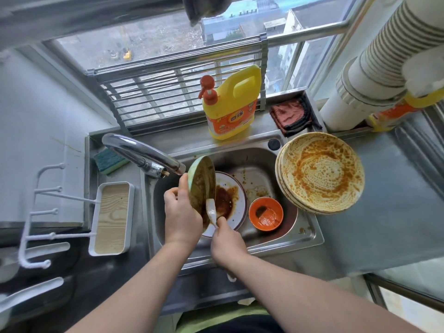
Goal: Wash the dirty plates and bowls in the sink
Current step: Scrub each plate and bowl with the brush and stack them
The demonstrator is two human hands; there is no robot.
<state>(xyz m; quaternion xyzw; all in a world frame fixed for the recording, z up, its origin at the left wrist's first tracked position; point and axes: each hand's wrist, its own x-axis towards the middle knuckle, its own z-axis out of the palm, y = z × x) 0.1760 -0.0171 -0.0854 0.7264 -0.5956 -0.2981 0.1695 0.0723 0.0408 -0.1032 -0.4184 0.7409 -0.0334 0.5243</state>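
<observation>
The left grip [182, 212] is clamped on a green bowl [201, 188], thumb on the rim at the top, holding it tipped on edge over the sink [310, 236] so its brown-smeared inside faces 3 o'clock. The right grip [228, 241] pinches the handle of a white spoon [211, 210], whose scoop lies against the bowl's lower inside. Just beneath, in the basin, sits a white plate [236, 195] with a dark red sauce stain. At 3 o'clock from it stands a small orange bowl [266, 213] holding reddish liquid. Further out at 2 o'clock, a stack of sauce-streaked plates [320, 175] rests on the sink's rim and the bench [384, 212]. The tap [144, 155] arches in from 10 o'clock, a green sponge [109, 162] behind it. At 12 o'clock stands a yellow detergent bottle [231, 106], a reddish cloth [292, 116] beside it.
</observation>
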